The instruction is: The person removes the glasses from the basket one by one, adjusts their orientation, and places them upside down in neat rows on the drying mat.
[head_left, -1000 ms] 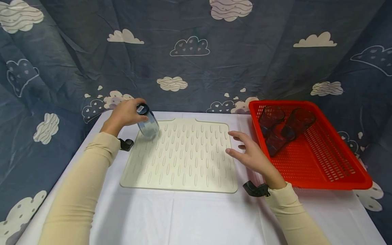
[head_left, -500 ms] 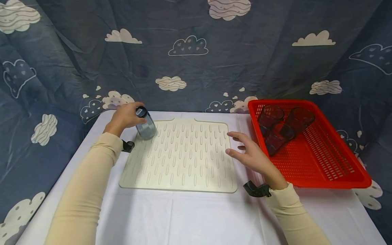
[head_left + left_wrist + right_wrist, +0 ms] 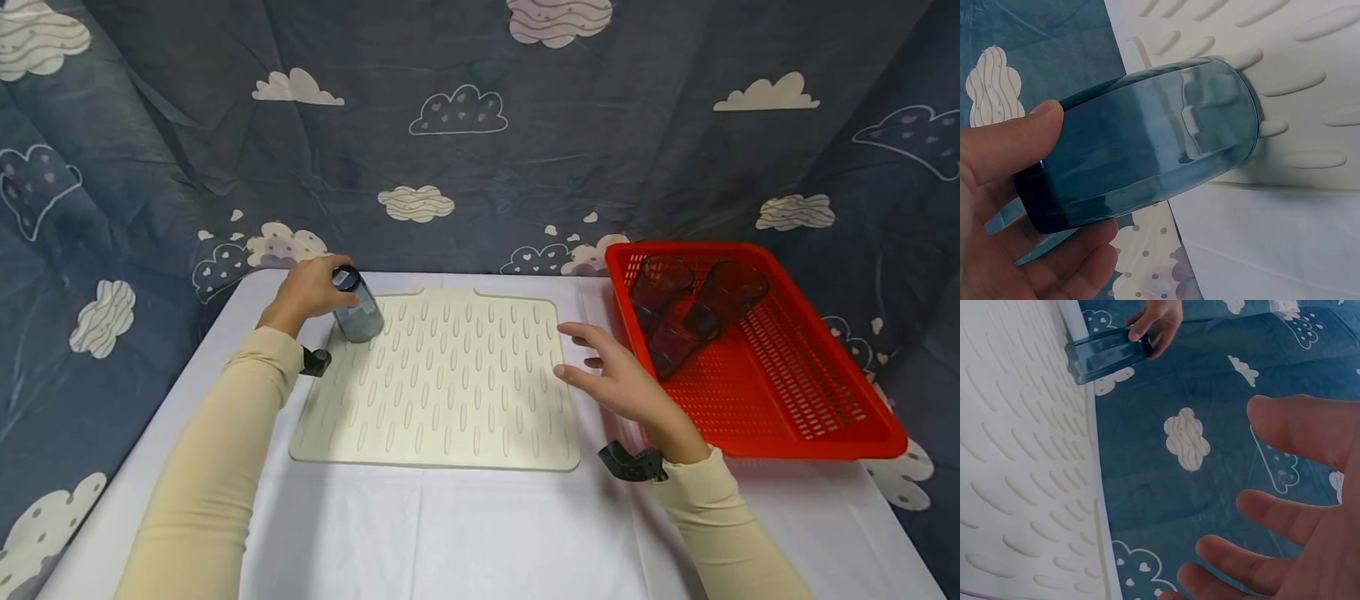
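Red basket (image 3: 772,400) holds three glasses (image 3: 681,335); the left hand (image 3: 306,292) grips a blue glass (image 3: 362,317), the right hand (image 3: 617,380), loosely spread, holds nothing.

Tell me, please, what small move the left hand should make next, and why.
Probably the left hand should settle the glass flat, then gently let go: the glass is held mouth down by its base, and its mouth appears to meet the mat at the far left corner, though full contact is hard to confirm.
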Action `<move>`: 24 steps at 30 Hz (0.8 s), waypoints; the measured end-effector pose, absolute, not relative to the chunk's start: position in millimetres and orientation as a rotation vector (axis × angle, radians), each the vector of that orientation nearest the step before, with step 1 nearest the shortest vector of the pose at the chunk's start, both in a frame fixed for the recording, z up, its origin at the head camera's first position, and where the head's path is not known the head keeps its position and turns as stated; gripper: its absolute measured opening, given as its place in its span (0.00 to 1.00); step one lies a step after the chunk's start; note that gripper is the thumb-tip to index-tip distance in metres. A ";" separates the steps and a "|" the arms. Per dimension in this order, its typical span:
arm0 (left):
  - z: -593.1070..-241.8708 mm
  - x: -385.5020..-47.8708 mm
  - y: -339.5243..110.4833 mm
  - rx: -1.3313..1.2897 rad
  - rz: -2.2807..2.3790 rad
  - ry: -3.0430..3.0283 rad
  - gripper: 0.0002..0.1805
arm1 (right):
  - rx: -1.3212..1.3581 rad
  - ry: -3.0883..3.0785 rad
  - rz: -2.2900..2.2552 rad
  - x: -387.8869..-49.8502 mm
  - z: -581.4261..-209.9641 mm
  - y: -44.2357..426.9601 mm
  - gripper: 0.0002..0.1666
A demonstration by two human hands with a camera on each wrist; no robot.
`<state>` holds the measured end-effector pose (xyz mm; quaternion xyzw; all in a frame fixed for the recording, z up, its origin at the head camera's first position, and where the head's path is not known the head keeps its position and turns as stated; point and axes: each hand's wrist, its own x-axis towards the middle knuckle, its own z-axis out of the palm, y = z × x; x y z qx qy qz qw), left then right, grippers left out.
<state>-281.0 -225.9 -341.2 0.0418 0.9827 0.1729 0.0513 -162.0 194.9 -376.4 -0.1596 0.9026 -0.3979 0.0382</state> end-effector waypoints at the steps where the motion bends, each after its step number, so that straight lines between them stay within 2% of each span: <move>1: -341.6 -281.1 -226.0 0.125 0.528 2.989 0.38 | -0.486 2.765 -1.222 -161.8 -376.3 195.2 0.37; 24: -341.3 -286.2 -221.4 0.104 0.554 2.928 0.37 | -0.463 2.724 -1.276 -157.9 -377.7 199.6 0.36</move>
